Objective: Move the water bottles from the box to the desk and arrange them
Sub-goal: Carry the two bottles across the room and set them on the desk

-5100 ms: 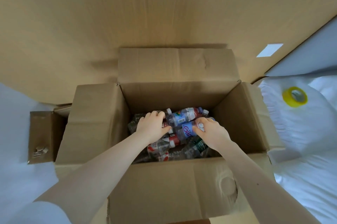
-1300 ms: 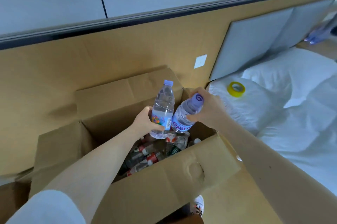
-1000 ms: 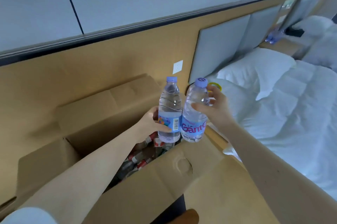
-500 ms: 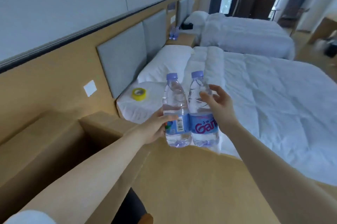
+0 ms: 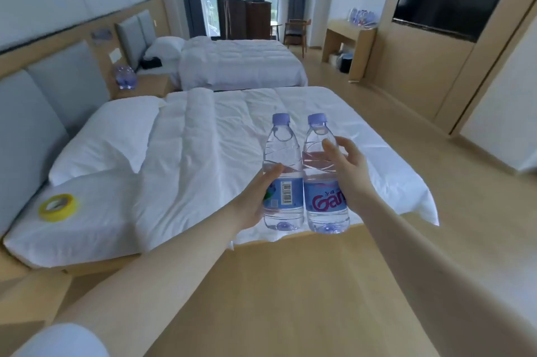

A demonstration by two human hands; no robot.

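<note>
bottles lifted clear of the box, view swung toward the room

both bottles have come up out of the carton since the earlier frames. the head has also turned right, so the box has dropped out of view and the beds, window and far wall fill the picture.

the left hand [image 5: 250,208] wraps the labelled lower half of the left bottle [image 5: 283,182], thumb across the front and fingers curled behind. the right hand [image 5: 345,170] holds the right bottle [image 5: 324,182] from its outer side, fingers partly curled round the shoulder and not clenched tight.

the bottles hang in the air in front of the near bed [image 5: 203,153], upright, caps up, their sides touching. carrying them upright probably lets each go straight down on its base without re-gripping. keeping them pressed together likely steadies the pair and sets up a neat row.

a wooden desk [image 5: 345,37] stands well apart, against the right wall near the window. blurred items on it [image 5: 361,18] look like bottles, though that is hard to tell. it is probably the destination, so this looks like the carry stage, with placing and arranging not yet done.

more bluish bottles sit on the nightstand [image 5: 125,79] between the beds. a yellow tape roll [image 5: 58,207] lies on the near bed's corner.
</note>
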